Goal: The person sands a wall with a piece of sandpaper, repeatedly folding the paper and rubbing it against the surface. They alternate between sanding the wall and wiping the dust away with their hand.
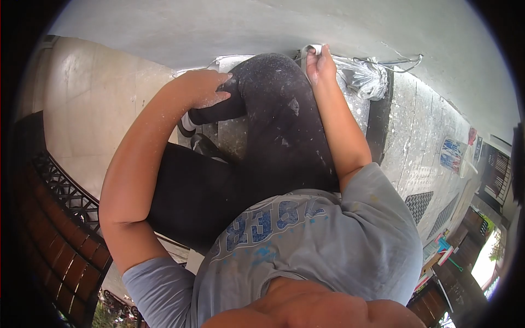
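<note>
My right hand (pixel 321 68) is closed at the foot of the grey wall (pixel 229 27), beyond my raised knee. Its fingers pinch a small whitish curled piece (pixel 314 48), too small and partly covered to name. Pale dust coats the fingers and palm. My left hand (pixel 210 90) rests against my dark trouser leg (pixel 273 104), fingers apart and nothing in them. White specks and smears mark the trousers. Just right of my right hand lies a crumpled clear plastic bag (pixel 369 79), with loose cables (pixel 407 63) coming out of the wall above it.
Pale tiled floor (pixel 93 93) spreads to the left, beside a dark metal railing (pixel 60 191) and brown slats (pixel 44 240). On the right is a paint-spattered ledge (pixel 410 126) with a blue-and-white printed bag (pixel 453 154) and a dark perforated mat (pixel 419 206).
</note>
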`<state>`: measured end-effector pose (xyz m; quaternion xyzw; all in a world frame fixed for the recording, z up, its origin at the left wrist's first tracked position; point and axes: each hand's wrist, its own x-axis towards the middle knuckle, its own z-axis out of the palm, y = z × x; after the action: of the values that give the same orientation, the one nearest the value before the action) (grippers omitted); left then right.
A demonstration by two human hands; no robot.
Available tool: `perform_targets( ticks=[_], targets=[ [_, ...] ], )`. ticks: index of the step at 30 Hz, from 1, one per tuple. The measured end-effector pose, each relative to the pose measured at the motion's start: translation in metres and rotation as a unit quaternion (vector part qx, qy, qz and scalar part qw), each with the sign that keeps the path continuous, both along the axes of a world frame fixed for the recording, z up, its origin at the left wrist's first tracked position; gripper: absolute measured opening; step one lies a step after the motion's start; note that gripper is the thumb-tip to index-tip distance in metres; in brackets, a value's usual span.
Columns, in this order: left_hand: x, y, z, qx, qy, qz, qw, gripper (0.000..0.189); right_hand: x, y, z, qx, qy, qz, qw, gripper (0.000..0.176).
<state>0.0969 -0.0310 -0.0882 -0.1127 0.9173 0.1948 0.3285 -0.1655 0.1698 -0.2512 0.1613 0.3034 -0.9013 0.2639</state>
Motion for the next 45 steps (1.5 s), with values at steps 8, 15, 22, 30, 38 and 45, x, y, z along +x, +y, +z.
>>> perform_targets(
  ticks=[8,15,22,30,38,45],
  targets=[
    [-0.008,-0.004,-0.022,-0.009,-0.038,-0.042,0.998,0.062,0.008,0.001,0.05,-0.046,0.046,-0.013,0.998,0.015],
    [-0.01,-0.004,-0.019,-0.013,-0.038,-0.042,0.998,0.06,0.033,0.003,0.032,0.069,-0.11,-0.026,0.991,0.017],
    [-0.009,-0.001,-0.025,-0.021,-0.041,-0.053,0.998,0.059,0.021,-0.018,0.021,0.096,-0.04,0.089,0.991,0.016],
    [-0.007,-0.002,-0.03,-0.016,-0.043,-0.052,0.998,0.059,0.014,-0.019,0.016,-0.006,-0.084,0.067,0.994,0.011],
    [-0.008,0.001,-0.034,-0.028,-0.041,-0.062,0.997,0.06,0.012,-0.023,0.023,-0.043,-0.101,0.064,0.992,0.008],
    [-0.007,-0.002,-0.035,-0.027,-0.042,-0.061,0.997,0.059,0.009,-0.022,0.021,-0.084,-0.114,0.07,0.987,0.007]
  ],
)
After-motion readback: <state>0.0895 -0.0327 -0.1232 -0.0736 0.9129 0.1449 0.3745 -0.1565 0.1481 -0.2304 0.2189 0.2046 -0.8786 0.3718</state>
